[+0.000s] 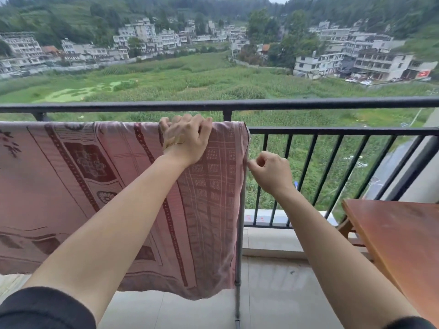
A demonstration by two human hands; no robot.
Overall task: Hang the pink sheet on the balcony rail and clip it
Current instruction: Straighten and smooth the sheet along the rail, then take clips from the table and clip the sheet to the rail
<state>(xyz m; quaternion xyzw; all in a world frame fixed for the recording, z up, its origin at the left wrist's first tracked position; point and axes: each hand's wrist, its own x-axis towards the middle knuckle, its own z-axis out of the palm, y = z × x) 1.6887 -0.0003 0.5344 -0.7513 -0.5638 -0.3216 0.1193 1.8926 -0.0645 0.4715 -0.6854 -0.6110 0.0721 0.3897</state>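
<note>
The pink patterned sheet point(71, 186) hangs draped over the lower bar of the black balcony rail point(332, 130), filling the left half of the view and reaching down near the floor. My left hand point(185, 138) lies on top of the sheet at the bar, its fingers curled over the folded top edge near the sheet's right end. My right hand point(270, 173) is lower, beside the sheet's right edge, with thumb and fingers pinching that edge. No clip is visible.
The rail's top bar point(261, 104) runs across the view above the sheet. A grey pole point(240, 245) stands upright along the sheet's right edge. A brown wooden table point(403, 245) juts in at the right. Pale floor tiles point(273, 293) lie below.
</note>
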